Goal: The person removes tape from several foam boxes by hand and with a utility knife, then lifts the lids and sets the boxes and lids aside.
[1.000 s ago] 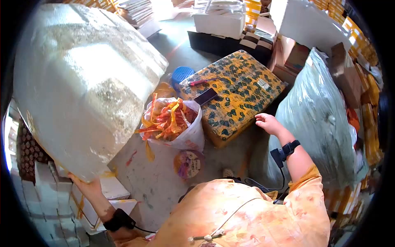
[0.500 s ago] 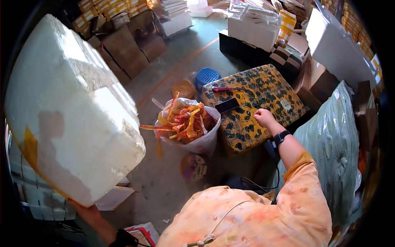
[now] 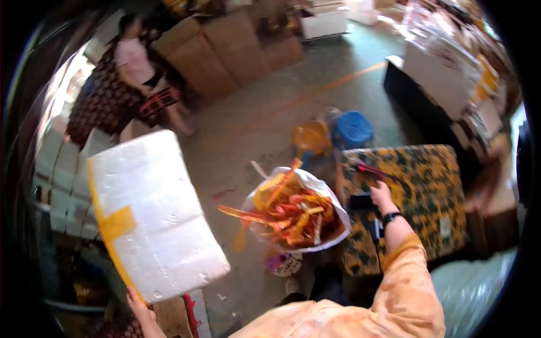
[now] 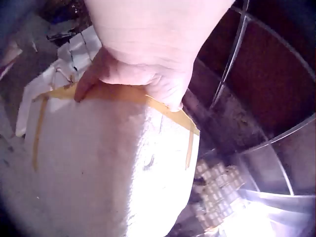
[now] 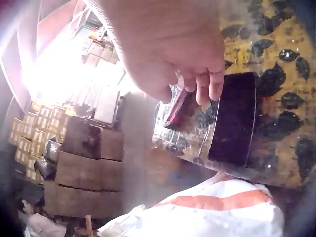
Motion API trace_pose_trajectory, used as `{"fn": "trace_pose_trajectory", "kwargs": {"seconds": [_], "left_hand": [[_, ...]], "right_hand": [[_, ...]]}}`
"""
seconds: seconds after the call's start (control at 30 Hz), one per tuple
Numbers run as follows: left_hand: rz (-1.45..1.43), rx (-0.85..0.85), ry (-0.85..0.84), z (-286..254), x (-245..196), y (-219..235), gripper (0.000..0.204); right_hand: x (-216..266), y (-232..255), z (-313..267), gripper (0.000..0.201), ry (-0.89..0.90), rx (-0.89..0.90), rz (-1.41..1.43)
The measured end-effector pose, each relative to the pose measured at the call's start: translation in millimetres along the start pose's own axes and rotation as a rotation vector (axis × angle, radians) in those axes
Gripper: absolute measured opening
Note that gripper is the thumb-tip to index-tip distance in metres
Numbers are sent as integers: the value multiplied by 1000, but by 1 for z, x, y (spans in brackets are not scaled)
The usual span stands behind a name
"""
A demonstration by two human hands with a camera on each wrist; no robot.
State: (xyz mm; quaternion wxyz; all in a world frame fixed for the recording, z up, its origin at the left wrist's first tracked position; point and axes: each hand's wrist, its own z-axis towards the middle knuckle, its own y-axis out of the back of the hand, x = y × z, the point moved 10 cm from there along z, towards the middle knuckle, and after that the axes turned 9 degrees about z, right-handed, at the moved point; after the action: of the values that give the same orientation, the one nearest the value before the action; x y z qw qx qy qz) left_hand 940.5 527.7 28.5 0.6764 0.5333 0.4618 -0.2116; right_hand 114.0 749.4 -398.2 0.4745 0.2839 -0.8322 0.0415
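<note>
My left hand [image 3: 140,311] grips a white foam box [image 3: 160,219] at its lower edge, where yellow tape runs along it. In the left wrist view, the thumb and fingers hook over the taped rim of this foam box [image 4: 94,163]. Over the leaf-patterned, tape-wrapped box [image 3: 420,225], my right hand [image 3: 383,197] reaches with loosely bent fingers. Right at its fingertips lies a slim red-and-black tool [image 5: 174,111] that looks like a utility knife. A dark phone [image 5: 234,118] lies on the patterned box beside the hand.
A white bag [image 3: 335,239] stuffed with orange and yellow tape scraps stands between the boxes. Behind it are a blue stool [image 3: 354,129] and a yellow one. Another person [image 3: 135,70] stands at the back left, near cardboard boxes [image 3: 236,42]. A greenish plastic bag [image 3: 479,290] sits at lower right.
The head view has swung left, bringing another person into view. My left hand has lowered and turned the foam box. My right hand has moved across the patterned box to the red tool.
</note>
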Motion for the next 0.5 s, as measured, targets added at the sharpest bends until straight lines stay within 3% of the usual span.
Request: {"fn": "trace_pose_trajectory", "kwargs": {"seconds": [0.03, 0.13, 0.17, 0.23, 0.37, 0.4, 0.43, 0.5], "left_hand": [[39, -79, 65, -6, 3, -3, 52], [141, -2, 39, -22, -5, -36, 39], [168, -5, 67, -22, 6, -38, 39], [217, -42, 136, -27, 28, -35, 40], [206, -37, 257, -45, 47, -39, 43], [206, -34, 279, -49, 47, -42, 44], [199, -32, 298, -52, 50, -44, 45], [164, -21, 348, -56, 61, -43, 48]], "right_hand": [[-36, 1, 65, 57, 138, -59, -92], [-13, -3, 103, 44, 264, -83, -311], [-9, 3, 108, 44, 261, -197, -373], [20, -4, 99, 39, 151, -215, -684], [64, -27, 92, 15, 294, -223, -1305], [70, -28, 94, 15, 405, -257, -1359], [65, -31, 102, 16, 459, -192, -1368], [49, -37, 126, 18, 351, -30, -1389]]}}
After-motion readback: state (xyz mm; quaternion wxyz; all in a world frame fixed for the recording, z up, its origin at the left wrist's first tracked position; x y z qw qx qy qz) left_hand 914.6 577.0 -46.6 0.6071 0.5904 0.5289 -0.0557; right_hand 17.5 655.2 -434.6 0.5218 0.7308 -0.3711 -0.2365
